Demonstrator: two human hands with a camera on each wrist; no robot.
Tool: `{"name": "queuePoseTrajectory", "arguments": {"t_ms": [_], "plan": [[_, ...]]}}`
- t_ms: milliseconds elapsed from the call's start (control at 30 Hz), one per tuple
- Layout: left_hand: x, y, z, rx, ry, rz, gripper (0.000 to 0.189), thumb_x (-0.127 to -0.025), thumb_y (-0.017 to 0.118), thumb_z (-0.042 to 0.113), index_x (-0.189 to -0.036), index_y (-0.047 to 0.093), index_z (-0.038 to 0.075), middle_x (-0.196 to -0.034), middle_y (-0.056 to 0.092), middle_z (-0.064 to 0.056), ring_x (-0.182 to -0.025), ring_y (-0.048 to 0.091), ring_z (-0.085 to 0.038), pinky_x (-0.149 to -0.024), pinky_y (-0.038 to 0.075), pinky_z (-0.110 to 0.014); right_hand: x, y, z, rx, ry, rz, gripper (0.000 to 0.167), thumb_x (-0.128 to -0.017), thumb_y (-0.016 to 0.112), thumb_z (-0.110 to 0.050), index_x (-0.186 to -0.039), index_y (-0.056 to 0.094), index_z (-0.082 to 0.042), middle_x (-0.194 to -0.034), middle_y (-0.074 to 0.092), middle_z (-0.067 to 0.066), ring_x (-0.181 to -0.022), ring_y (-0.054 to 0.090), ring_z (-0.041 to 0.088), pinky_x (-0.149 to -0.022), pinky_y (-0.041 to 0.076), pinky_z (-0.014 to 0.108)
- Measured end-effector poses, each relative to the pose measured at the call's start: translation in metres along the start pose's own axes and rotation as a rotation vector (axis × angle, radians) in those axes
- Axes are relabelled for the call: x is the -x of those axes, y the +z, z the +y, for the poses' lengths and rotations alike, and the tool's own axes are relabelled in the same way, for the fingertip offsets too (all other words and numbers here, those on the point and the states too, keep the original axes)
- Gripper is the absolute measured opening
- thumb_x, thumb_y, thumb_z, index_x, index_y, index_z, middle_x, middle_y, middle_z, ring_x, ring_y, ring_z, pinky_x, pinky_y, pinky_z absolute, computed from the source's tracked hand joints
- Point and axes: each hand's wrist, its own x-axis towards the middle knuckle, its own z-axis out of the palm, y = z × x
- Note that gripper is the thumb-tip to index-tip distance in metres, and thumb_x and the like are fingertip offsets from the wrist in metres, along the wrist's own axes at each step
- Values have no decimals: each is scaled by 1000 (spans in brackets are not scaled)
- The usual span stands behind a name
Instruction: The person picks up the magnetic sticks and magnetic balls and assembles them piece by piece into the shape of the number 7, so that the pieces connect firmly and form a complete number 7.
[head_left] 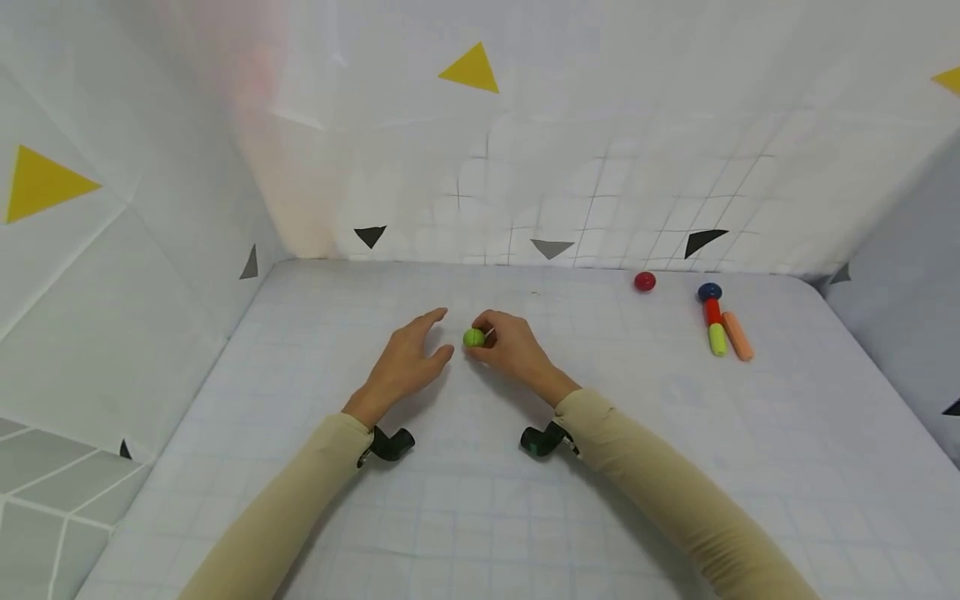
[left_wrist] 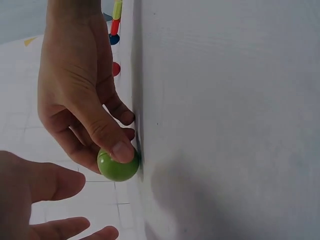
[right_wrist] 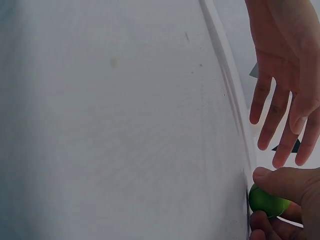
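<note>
A small, shiny green ball (head_left: 473,337) with a thin seam line is at the middle of the white table. My right hand (head_left: 516,348) pinches it between thumb and fingers, low over the tabletop. In the left wrist view, the thumb lies across the side of the green ball (left_wrist: 120,170). To the left of the ball, my left hand (head_left: 405,360) holds nothing, its fingers and thumb spread and pointing toward it. In the right wrist view the straight fingers of that left hand (right_wrist: 285,85) hang just beyond the green ball (right_wrist: 267,202).
A red ball (head_left: 645,282) sits near the table's back edge on the right. Further right stand a dark blue ball (head_left: 709,292), a red piece (head_left: 712,312), a yellow-green piece (head_left: 717,340) and an orange stick (head_left: 738,337). White walls (head_left: 390,150) enclose the table.
</note>
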Motion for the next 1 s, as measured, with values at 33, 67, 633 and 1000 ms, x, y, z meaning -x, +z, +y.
{"name": "queuePoseTrajectory", "arguments": {"t_ms": [33, 67, 633, 1000], "plan": [[-1, 1, 0, 1, 5, 0, 60, -102, 64, 22, -157, 44, 7, -156, 48, -14, -147, 38, -30, -120, 30, -46, 0, 0, 0, 5, 0, -2, 35, -88, 86, -11, -117, 69, -2, -105, 71, 8, -88, 67, 20, -79, 57, 32], [-1, 3, 0, 4, 15, 0, 60, -102, 64, 22, -157, 45, 6, -155, 49, -14, -147, 38, -30, -120, 30, -46, 1, 0, 0, 8, -2, -3, 36, -88, 86, -12, -118, 69, -2, -106, 71, 9, -89, 67, 20, -79, 57, 32], [-24, 30, 9, 96, 89, -6, 45, -95, 78, 10, -136, 64, -1, -134, 66, -15, -120, 63, -30, -103, 50, -41, 38, -36, 12, -19, -35, 80, 52, -90, 82, -16, -136, 62, 1, -123, 69, 15, -94, 68, 27, -78, 57, 42], [-24, 32, -3, 124, 93, 21, 42, -95, 77, 5, -134, 65, -3, -127, 68, -15, -115, 64, -27, -99, 52, -37, 57, -46, 23, -44, -18, 75, 50, -94, 79, -18, -137, 62, 1, -124, 69, 15, -98, 67, 25, -82, 59, 42]]}}
